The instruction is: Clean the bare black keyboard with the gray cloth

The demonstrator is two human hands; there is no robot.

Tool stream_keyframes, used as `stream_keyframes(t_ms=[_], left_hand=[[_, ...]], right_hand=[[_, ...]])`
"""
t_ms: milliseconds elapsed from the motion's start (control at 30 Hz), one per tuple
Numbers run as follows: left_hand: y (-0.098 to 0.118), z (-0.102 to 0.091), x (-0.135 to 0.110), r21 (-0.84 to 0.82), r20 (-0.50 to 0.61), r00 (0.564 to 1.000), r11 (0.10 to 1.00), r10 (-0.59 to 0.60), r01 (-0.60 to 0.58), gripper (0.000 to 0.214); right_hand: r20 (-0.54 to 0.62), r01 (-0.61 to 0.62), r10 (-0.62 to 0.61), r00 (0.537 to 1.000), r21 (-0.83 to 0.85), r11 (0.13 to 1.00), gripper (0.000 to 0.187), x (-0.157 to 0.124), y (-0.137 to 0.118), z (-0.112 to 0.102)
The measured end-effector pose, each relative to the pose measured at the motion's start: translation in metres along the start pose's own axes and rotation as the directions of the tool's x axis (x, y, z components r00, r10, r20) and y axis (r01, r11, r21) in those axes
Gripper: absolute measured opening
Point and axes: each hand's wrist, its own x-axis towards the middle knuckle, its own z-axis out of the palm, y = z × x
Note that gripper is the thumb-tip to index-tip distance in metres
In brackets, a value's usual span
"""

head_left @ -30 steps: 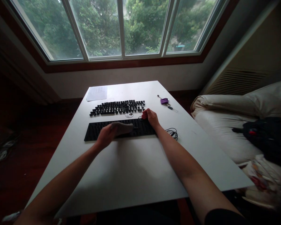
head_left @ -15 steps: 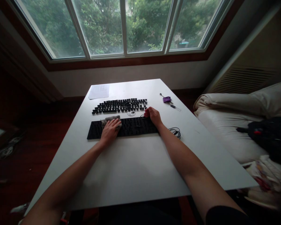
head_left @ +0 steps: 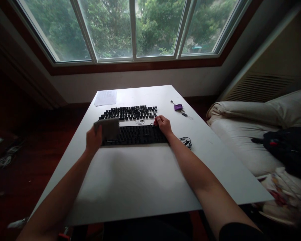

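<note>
A grey cloth (head_left: 107, 128) (blurry) is gripped by the left hand (head_left: 93, 140) at the keyboard's (head_left: 137, 135) 9 o'clock end. Its 3 o'clock end is clutched by the right hand (head_left: 163, 124).

near table (head_left: 140, 180) bare; keycaps (head_left: 127, 113) and cable (head_left: 185, 142) obstruct beyond

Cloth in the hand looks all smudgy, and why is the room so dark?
Head view: the grey cloth in the left hand is motion-blurred; the bright window backlights everything, leaving the floor dark; the wide lens bends the table edges.
</note>
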Motion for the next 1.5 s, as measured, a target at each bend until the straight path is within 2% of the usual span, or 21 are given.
stream_keyframes(t_ms=[67, 133, 233, 300, 367, 500, 633, 733, 800, 833, 867, 933, 967, 1000, 1067, 1167, 1200, 1267, 1300, 1367, 1500], left_hand=[[-0.021, -0.012, 0.023, 0.107, -0.122, 0.992, 0.994, -0.015, 0.029, 0.039], [-0.04, -0.016, 0.032, 0.183, -0.104, 0.994, 0.983, 0.015, 0.005, 0.037], [-0.06, -0.005, 0.025, 0.239, 0.112, 0.991, 0.965, 0.079, -0.104, 0.041], [-0.067, 0.007, 0.013, 0.264, 0.283, 0.956, 0.952, 0.075, -0.153, 0.044], [-0.068, 0.019, 0.003, 0.287, 0.365, 0.924, 0.932, 0.109, -0.223, 0.047], [-0.057, 0.033, -0.01, 0.25, 0.438, 0.889, 0.931, 0.136, -0.265, 0.047], [-0.029, 0.043, -0.028, 0.14, 0.479, 0.853, 0.942, 0.206, -0.306, 0.047], [0.0, 0.046, -0.043, -0.071, 0.582, 0.749, 0.938, 0.316, -0.34, 0.046], [0.014, 0.044, -0.046, -0.252, 0.624, 0.675, 0.919, 0.393, -0.302, 0.045], [0.019, 0.042, -0.045, -0.309, 0.614, 0.676, 0.912, 0.407, -0.269, 0.044], [0.02, 0.039, -0.042, -0.33, 0.589, 0.705, 0.914, 0.395, -0.237, 0.044], [0.014, 0.028, -0.028, -0.263, 0.465, 0.845, 0.952, 0.265, -0.154, 0.043], [0.007, 0.022, -0.019, -0.203, 0.357, 0.924, 0.977, 0.135, -0.065, 0.045], [-0.002, 0.015, -0.008, -0.143, 0.249, 0.968, 0.989, 0.004, 0.033, 0.049], [-0.022, 0.0, 0.014, -0.061, 0.017, 0.988, 0.986, -0.154, 0.155, 0.052], [-0.049, -0.015, 0.04, 0.07, -0.167, 0.974, 0.983, -0.154, 0.168, 0.044], [-0.055, -0.016, 0.044, 0.106, -0.175, 0.975, 0.981, -0.14, 0.16, 0.042], [-0.061, -0.009, 0.043, 0.161, -0.072, 0.992, 0.98, -0.107, 0.118, 0.04], [-0.062, -0.001, 0.038, 0.186, 0.025, 0.996, 0.98, -0.081, 0.075, 0.039], [-0.06, 0.019, 0.025, 0.253, 0.268, 0.963, 0.965, 0.003, -0.073, 0.037], [-0.047, 0.061, -0.001, 0.404, 0.291, 0.95, 0.887, 0.108, -0.225, 0.047]], right_hand=[[-0.004, 0.001, -0.001, 1.0, -0.017, 1.0, 0.041, 0.0, 0.0, 0.0], [0.005, -0.001, 0.001, 1.0, -0.009, 1.0, 0.038, 0.0, 0.001, 0.0], [0.013, 0.004, -0.004, 1.0, 0.004, 1.0, 0.035, 0.0, 0.003, 0.0], [0.007, 0.012, -0.012, 1.0, -0.008, 1.0, 0.034, 0.001, 0.005, 0.0], [-0.001, 0.016, -0.016, 1.0, -0.023, 1.0, 0.034, 0.001, 0.005, 0.0], [-0.009, 0.013, -0.013, 1.0, -0.049, 0.999, 0.035, 0.002, 0.003, 0.002], [-0.011, 0.008, -0.008, 1.0, -0.077, 0.997, 0.036, 0.001, 0.002, 0.004], [-0.001, 0.017, -0.017, 1.0, -0.087, 0.996, 0.035, 0.002, 0.002, 0.006], [0.007, 0.026, -0.026, 1.0, -0.093, 0.995, 0.035, 0.005, 0.003, 0.007], [0.009, 0.028, -0.027, 1.0, -0.096, 0.995, 0.034, 0.006, 0.003, 0.007], [0.011, 0.028, -0.027, 1.0, -0.098, 0.995, 0.033, 0.008, 0.004, 0.007], [0.03, 0.027, -0.024, 0.999, -0.092, 0.995, 0.031, 0.012, 0.004, 0.007], [0.049, 0.026, -0.022, 0.999, -0.081, 0.996, 0.031, 0.013, 0.004, 0.006], [0.069, 0.027, -0.023, 0.997, -0.065, 0.998, 0.03, 0.015, 0.005, 0.004], [0.097, 0.029, -0.026, 0.995, -0.034, 0.999, 0.029, 0.016, 0.006, 0.002], [0.094, 0.035, -0.034, 0.995, -0.005, 0.999, 0.028, 0.018, 0.008, -0.001], [0.096, 0.035, -0.036, 0.995, 0.007, 0.999, 0.028, 0.018, 0.008, -0.002], [0.113, 0.031, -0.035, 0.993, 0.037, 0.999, 0.028, 0.02, 0.009, -0.003], [0.126, 0.028, -0.034, 0.991, 0.052, 0.998, 0.028, 0.021, 0.009, -0.003], [0.146, 0.022, -0.032, 0.989, 0.071, 0.997, 0.027, 0.022, 0.01, -0.004], [0.143, 0.012, -0.023, 0.989, 0.08, 0.997, 0.027, 0.024, 0.011, -0.004]])
